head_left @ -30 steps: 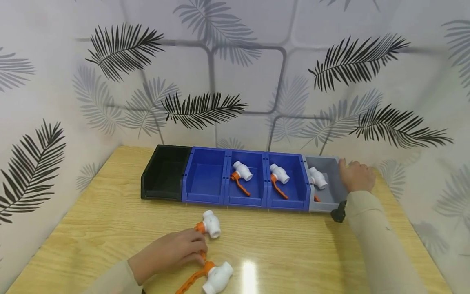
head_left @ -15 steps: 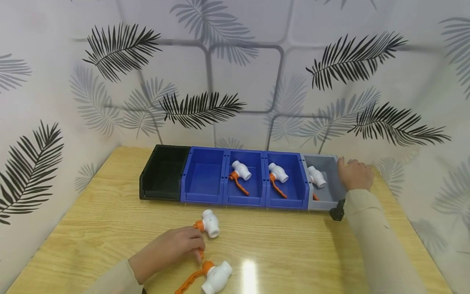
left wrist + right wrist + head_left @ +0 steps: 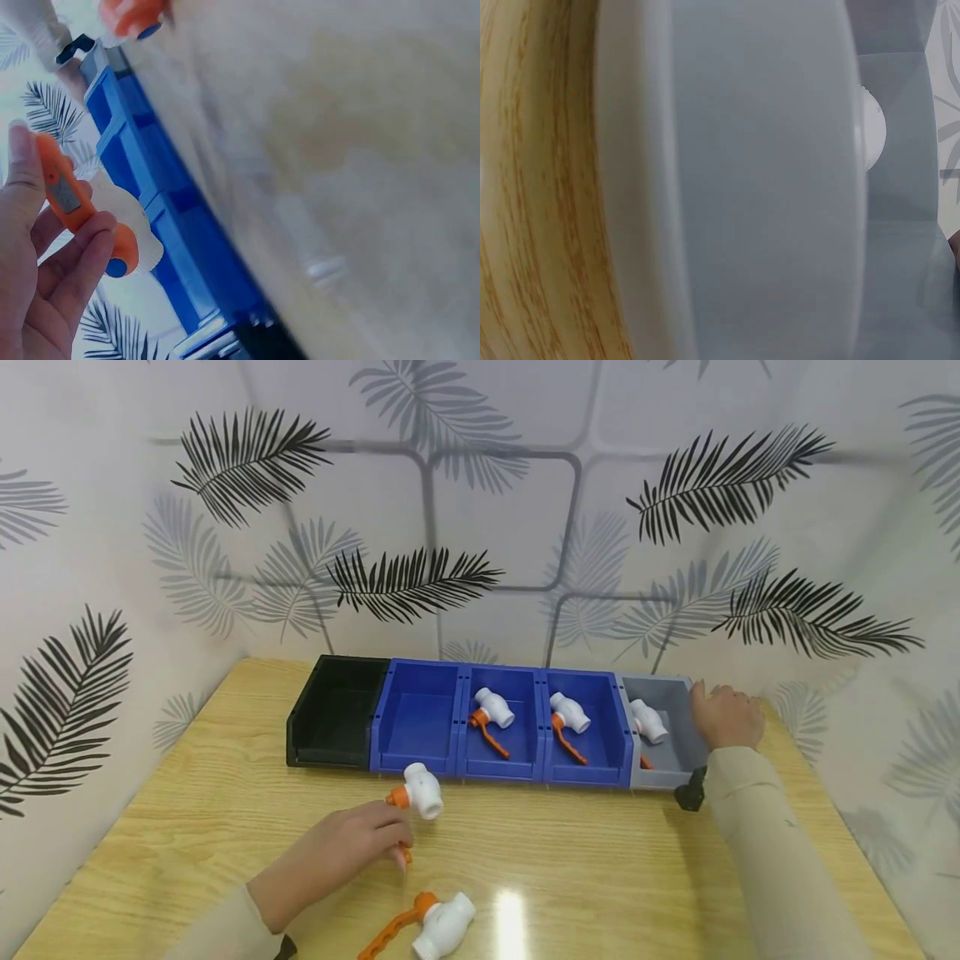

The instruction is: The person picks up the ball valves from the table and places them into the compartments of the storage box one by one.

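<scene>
My left hand [image 3: 341, 852] pinches the orange lever of a white ball valve [image 3: 423, 791], thumb on one side and fingertips on the other. The left wrist view shows the orange lever [image 3: 64, 187] across the fingers, with the white body behind it. At the right end of the bin row, my right hand [image 3: 726, 717] grips the right wall of a grey bin [image 3: 678, 747], thumb on the inner side. A white and orange valve [image 3: 649, 722] lies inside that bin. Another ball valve [image 3: 444, 927] lies on the table below my left hand.
Left of the grey bin, joined in a row, stand two blue bins with one valve each [image 3: 492, 708] [image 3: 570, 713], an empty blue bin [image 3: 417, 727] and an empty black bin [image 3: 341, 718]. A patterned wall [image 3: 510, 527] rises behind the wooden table [image 3: 585, 860].
My left hand has lifted the ball valve and moved it slightly up and left in the head view, away from the valve on the table. My right hand stays on the grey bin.
</scene>
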`<state>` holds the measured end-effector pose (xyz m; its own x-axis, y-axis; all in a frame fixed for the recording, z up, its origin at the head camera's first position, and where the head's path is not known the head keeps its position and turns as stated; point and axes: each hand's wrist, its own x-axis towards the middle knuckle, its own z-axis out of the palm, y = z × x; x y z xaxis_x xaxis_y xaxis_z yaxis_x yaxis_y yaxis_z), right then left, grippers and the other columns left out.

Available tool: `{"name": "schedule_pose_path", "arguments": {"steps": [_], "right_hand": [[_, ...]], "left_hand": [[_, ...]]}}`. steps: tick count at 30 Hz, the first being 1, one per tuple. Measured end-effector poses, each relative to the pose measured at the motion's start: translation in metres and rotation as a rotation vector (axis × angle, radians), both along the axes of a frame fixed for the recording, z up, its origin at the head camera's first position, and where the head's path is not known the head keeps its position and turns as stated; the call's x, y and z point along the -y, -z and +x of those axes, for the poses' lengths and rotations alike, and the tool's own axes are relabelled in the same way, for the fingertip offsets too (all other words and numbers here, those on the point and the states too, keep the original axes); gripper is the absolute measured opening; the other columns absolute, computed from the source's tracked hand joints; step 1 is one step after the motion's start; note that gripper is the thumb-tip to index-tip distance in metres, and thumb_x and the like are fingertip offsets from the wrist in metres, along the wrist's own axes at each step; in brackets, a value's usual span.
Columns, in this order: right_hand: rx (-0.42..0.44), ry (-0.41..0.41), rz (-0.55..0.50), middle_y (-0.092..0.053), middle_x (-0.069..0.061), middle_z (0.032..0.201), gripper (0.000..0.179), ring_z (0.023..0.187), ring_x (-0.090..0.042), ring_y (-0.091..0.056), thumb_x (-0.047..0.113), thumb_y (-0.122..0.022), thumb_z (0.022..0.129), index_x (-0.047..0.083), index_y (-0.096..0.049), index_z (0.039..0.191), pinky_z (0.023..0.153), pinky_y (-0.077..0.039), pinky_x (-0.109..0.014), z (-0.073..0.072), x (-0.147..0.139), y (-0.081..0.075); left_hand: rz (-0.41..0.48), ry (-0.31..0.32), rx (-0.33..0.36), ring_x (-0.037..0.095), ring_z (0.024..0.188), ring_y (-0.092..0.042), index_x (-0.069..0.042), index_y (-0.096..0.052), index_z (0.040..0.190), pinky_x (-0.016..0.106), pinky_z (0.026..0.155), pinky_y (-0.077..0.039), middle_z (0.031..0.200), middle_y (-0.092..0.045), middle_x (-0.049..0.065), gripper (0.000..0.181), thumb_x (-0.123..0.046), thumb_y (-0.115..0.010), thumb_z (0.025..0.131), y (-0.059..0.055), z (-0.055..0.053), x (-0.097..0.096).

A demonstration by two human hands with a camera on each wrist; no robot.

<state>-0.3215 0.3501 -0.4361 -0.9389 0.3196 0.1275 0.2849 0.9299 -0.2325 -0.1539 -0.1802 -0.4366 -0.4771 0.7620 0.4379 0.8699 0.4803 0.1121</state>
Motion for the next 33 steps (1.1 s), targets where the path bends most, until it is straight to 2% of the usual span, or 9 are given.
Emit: {"name": "schedule_pose_path", "arguments": {"steps": [5, 11, 17, 20, 24, 28, 33], "right_hand": [[-0.003, -0.008, 0.006, -0.053, -0.039, 0.102, 0.077, 0.096, -0.053, -0.049, 0.048, -0.012, 0.095, -0.017, -0.053, 0.103, 0.080, -0.038, -0.058, 0.001, -0.003, -0.001], [-0.001, -0.010, 0.003, -0.053, -0.039, 0.101, 0.074, 0.095, -0.053, -0.049, 0.046, -0.016, 0.096, -0.017, -0.054, 0.101, 0.080, -0.038, -0.058, 0.001, -0.005, 0.000], [-0.009, 0.004, 0.009, -0.053, -0.038, 0.101, 0.073, 0.096, -0.053, -0.049, 0.046, -0.017, 0.096, -0.017, -0.054, 0.102, 0.081, -0.038, -0.058, -0.001, -0.005, 0.002], [-0.013, 0.007, 0.006, -0.053, -0.038, 0.102, 0.073, 0.096, -0.053, -0.049, 0.046, -0.016, 0.096, -0.017, -0.054, 0.104, 0.081, -0.038, -0.058, -0.001, -0.005, 0.002], [-0.003, 0.006, -0.007, -0.053, -0.038, 0.104, 0.074, 0.096, -0.053, -0.049, 0.046, -0.015, 0.096, -0.016, -0.053, 0.107, 0.080, -0.038, -0.058, -0.001, -0.004, 0.000], [0.000, 0.001, -0.011, -0.053, -0.038, 0.103, 0.073, 0.094, -0.052, -0.050, 0.046, -0.016, 0.096, -0.016, -0.053, 0.106, 0.078, -0.039, -0.057, 0.000, -0.003, -0.001], [-0.008, 0.001, -0.009, -0.054, -0.037, 0.103, 0.076, 0.094, -0.052, -0.050, 0.048, -0.013, 0.095, -0.015, -0.053, 0.107, 0.077, -0.039, -0.058, -0.002, -0.004, 0.001]], "left_hand": [[0.002, -0.017, -0.076, 0.007, 0.084, -0.053, -0.017, -0.061, 0.093, 0.020, 0.071, -0.048, 0.099, -0.058, -0.008, 0.020, -0.034, -0.057, 0.083, -0.013, -0.012, 0.000], [-0.031, -0.016, -0.096, 0.007, 0.087, -0.053, -0.015, -0.061, 0.094, 0.020, 0.075, -0.047, 0.097, -0.057, -0.008, 0.019, -0.030, -0.062, 0.082, -0.022, -0.028, -0.002], [-0.132, -0.029, -0.084, 0.008, 0.086, -0.052, -0.016, -0.061, 0.095, 0.020, 0.074, -0.048, 0.097, -0.057, -0.007, 0.016, -0.029, -0.059, 0.086, -0.028, -0.047, -0.004], [-0.201, -0.051, -0.097, 0.010, 0.087, -0.053, -0.016, -0.061, 0.097, 0.021, 0.074, -0.048, 0.098, -0.057, -0.005, 0.015, -0.023, -0.063, 0.084, -0.031, -0.058, -0.007], [-0.253, -0.078, -0.115, 0.010, 0.084, -0.053, -0.015, -0.061, 0.096, 0.021, 0.072, -0.048, 0.096, -0.058, -0.004, 0.015, -0.018, -0.067, 0.082, -0.032, -0.074, -0.009], [-0.264, -0.094, -0.113, 0.010, 0.082, -0.053, -0.014, -0.061, 0.093, 0.021, 0.070, -0.048, 0.093, -0.058, -0.004, 0.013, -0.018, -0.067, 0.082, -0.031, -0.089, -0.011], [-0.284, -0.130, -0.077, 0.010, 0.078, -0.049, -0.012, -0.060, 0.090, 0.021, 0.068, -0.047, 0.089, -0.055, -0.003, 0.013, -0.019, -0.066, 0.081, -0.027, -0.103, -0.014]]}}
